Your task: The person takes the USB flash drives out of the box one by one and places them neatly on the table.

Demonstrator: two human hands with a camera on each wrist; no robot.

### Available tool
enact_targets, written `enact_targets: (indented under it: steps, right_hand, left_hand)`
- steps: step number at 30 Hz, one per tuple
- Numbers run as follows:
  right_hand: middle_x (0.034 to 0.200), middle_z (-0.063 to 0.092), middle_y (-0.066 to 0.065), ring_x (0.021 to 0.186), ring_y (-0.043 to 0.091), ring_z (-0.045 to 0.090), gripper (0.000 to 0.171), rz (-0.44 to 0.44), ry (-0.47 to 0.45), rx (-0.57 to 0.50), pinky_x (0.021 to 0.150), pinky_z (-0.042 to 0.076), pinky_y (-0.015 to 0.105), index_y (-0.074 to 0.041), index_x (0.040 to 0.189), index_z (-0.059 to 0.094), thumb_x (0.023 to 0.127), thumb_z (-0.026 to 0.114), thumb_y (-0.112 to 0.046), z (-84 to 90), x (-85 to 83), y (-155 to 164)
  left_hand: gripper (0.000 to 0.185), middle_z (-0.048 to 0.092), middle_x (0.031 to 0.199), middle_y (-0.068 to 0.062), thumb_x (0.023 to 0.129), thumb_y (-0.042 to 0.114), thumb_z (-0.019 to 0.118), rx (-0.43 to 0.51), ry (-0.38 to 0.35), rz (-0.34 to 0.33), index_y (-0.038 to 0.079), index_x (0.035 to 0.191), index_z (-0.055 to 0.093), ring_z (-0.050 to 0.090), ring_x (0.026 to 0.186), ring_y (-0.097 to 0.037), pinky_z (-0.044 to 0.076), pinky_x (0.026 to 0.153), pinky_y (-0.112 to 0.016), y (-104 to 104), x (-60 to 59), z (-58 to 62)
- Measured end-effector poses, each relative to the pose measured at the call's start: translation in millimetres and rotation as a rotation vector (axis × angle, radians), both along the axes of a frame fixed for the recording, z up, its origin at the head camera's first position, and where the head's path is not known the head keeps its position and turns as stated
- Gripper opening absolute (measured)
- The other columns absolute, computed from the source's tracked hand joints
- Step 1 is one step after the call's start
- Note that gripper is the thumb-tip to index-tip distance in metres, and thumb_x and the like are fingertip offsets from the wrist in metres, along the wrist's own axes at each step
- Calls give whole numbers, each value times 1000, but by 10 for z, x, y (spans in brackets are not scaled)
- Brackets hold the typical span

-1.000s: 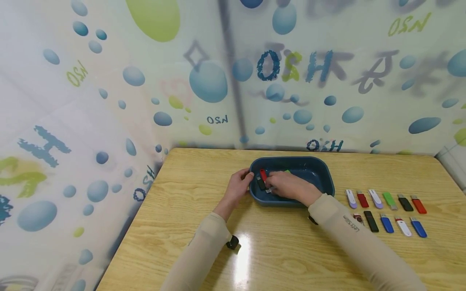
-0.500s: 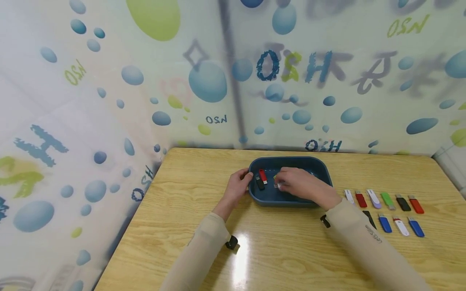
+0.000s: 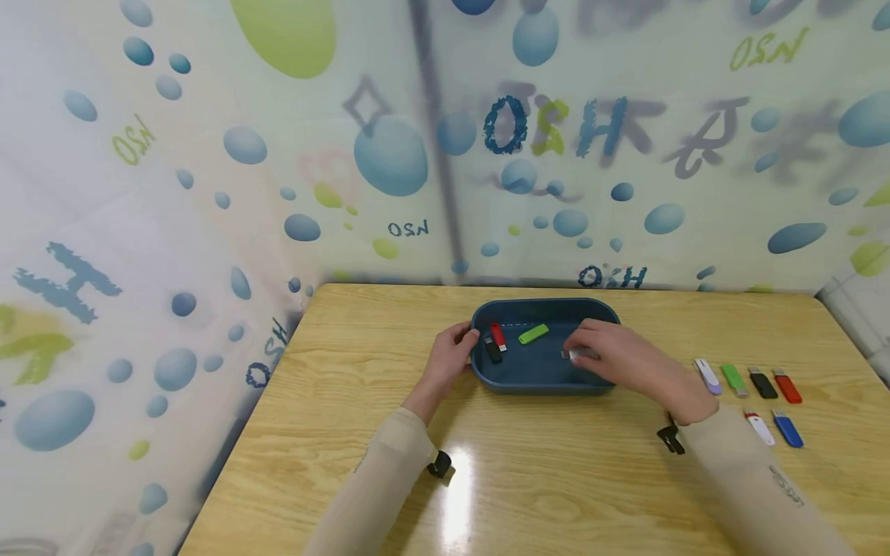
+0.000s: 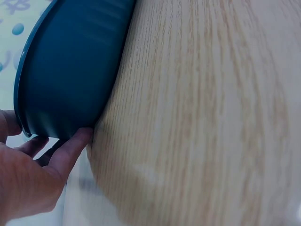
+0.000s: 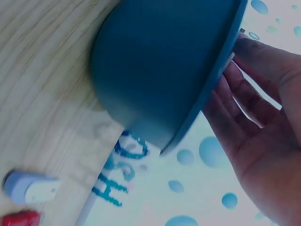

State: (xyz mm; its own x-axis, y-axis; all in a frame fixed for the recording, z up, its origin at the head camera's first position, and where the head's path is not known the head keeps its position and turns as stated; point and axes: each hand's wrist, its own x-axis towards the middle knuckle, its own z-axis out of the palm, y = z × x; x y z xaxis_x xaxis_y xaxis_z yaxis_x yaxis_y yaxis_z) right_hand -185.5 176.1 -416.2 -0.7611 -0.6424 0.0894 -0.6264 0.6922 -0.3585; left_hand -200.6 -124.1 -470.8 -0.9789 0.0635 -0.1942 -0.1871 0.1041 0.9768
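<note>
A dark blue plastic bin (image 3: 542, 388) stands on the table. My left hand (image 3: 450, 357) grips its left end; in the left wrist view, the fingers meet the outer wall (image 4: 70, 70) and rim. Over the bin's right half, my right hand (image 3: 622, 355) pinches a USB stick (image 3: 573, 354) with a whitish body and metal plug, mostly covered by the fingers. Inside the bin lie a red USB stick (image 3: 497, 335), a black USB stick (image 3: 493, 351) and a green USB stick (image 3: 533, 333). The right wrist view shows the right hand's fingers behind the bin's rim.
USB sticks lie in two rows on the table's right side, among them a white-and-lilac one (image 3: 708, 377), a green one (image 3: 734, 380) and a blue one (image 3: 789, 428). My right forearm (image 3: 758, 471) covers some. A printed curtain (image 3: 417, 255) hangs behind the table.
My right hand has moved rightward within the bin with the USB stick, uncovering the green one. The left hand stays on the bin's left end. The right forearm now hides more of the rows.
</note>
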Motion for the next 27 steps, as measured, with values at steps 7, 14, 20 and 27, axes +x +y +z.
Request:
enact_targets:
  steps: [7,14,20,27]
  right_hand:
    - [101,63,-4,84,10,60,13,-81,-13,-9,71,55,34,-12,111,75,97,73,-13,65,160,267]
    - [99,65,-2,84,17,63,16,-134,101,-44,69,56,38,-9,108,74,92,77,-10,60,311,515]
    - [101,66,1,88,21,66,19,-203,49,-20,73,58,42,-7,111,74,93,77,-11,70,389,704]
    - [100,66,0,86,22,67,20,-249,54,24,69,58,39,-6,109,74,91,79,-11,5,499,1007]
  left_hand:
    - [44,58,139,-21,109,19,52,7,3,-3,-2,148,53,60,120,-32,61,90,-48,-2,1,8]
    - [46,56,142,-22,110,21,51,7,-2,-6,-2,150,50,58,124,-36,59,93,-52,-2,-8,-14]
    - [45,53,143,-28,111,14,48,6,0,-25,-7,150,47,56,128,-41,56,97,-55,11,49,132]
    - [45,56,143,-22,111,19,49,8,7,-19,-2,151,50,58,126,-34,58,94,-49,-7,21,36]
